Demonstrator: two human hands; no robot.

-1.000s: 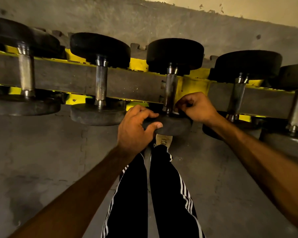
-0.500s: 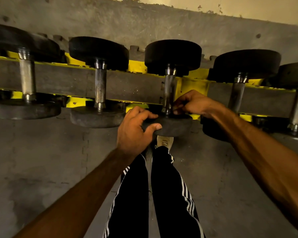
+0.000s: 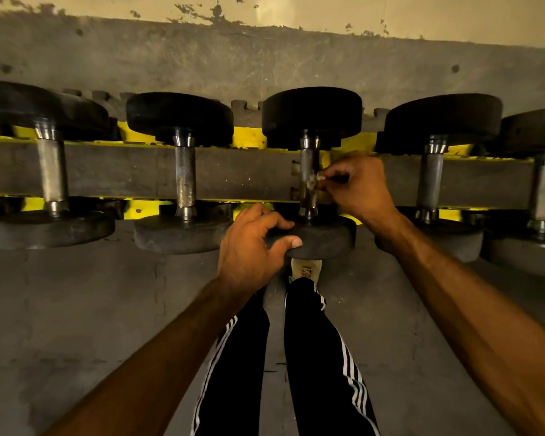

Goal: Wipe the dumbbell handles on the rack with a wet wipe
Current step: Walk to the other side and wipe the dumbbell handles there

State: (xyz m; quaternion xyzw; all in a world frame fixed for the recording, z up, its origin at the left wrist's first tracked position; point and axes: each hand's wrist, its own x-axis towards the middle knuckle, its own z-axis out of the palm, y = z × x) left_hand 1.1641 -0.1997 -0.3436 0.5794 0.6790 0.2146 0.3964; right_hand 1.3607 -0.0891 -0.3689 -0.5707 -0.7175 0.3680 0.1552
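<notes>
So off to the left of the left hand [image 3: 252, 247] there are two other dumbbells [image 3: 184, 180] on the rack [image 3: 233, 174], and I honestly can't tell from the look of them if their handles are done. The left hand itself grips the near plate [image 3: 328, 240] of the middle dumbbell [image 3: 312, 118], thumb on the rim and fingers curled over the top. That's the right idea imo: it stops the thing rolling in its cradle while you scrub. Just up and right of that hand is the knurled handle [image 3: 309, 165], and the wet wipe [image 3: 312, 181] is a small pale wad pressed against its right side, about halfway along. The right hand [image 3: 362, 187] pinches it at the fingertips. My tip: wrap the wipe round the bar rather than dabbing one face, run it collar to collar, and twist so the knurling and far side get hit. Another pair of dumbbells [image 3: 431, 180] waits past the right hand.
</notes>
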